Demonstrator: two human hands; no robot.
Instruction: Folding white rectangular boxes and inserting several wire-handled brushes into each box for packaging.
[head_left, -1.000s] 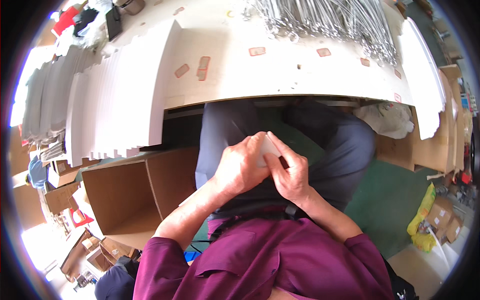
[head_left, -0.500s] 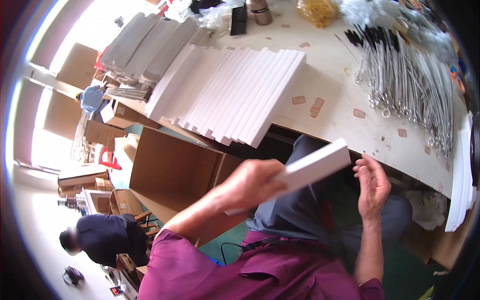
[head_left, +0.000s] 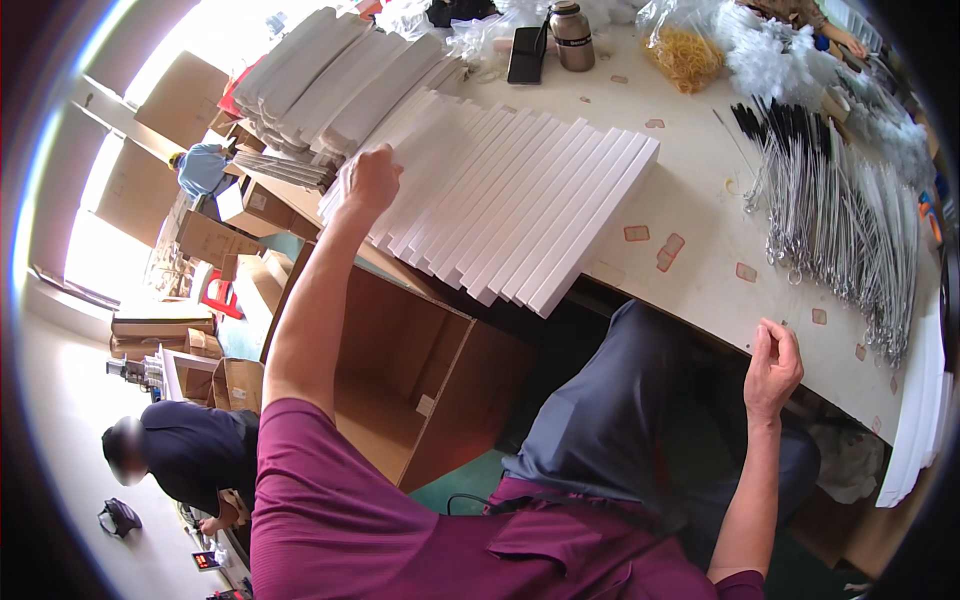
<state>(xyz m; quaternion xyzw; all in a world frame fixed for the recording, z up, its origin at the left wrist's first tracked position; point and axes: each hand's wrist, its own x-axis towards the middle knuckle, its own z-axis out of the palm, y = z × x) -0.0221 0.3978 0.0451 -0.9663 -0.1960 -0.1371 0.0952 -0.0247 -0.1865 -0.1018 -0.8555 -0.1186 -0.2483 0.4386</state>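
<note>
My left hand (head_left: 370, 182) is closed round a slim white box (head_left: 425, 135) at the left end of a row of similar white boxes (head_left: 520, 195). The held box is blurred and partly hidden by the hand. The row lies side by side on the table, with its near ends reaching the table's edge. My right hand (head_left: 773, 372) is raised by the near edge of the table, fingers curled in and thumb against them. Nothing shows in it.
Flat white pieces (head_left: 330, 80) are stacked behind the row. An open cardboard box (head_left: 400, 370) stands below the table's left edge. Thin metal rods with black ends (head_left: 830, 210), a phone (head_left: 526, 55), a bottle (head_left: 571, 38) and a bag of yellow bands (head_left: 685, 60) lie farther back.
My left hand has carried the white box from above my lap leftward and away to the row's left end. My right hand's fingers have curled in. The view has shifted somewhat.
</note>
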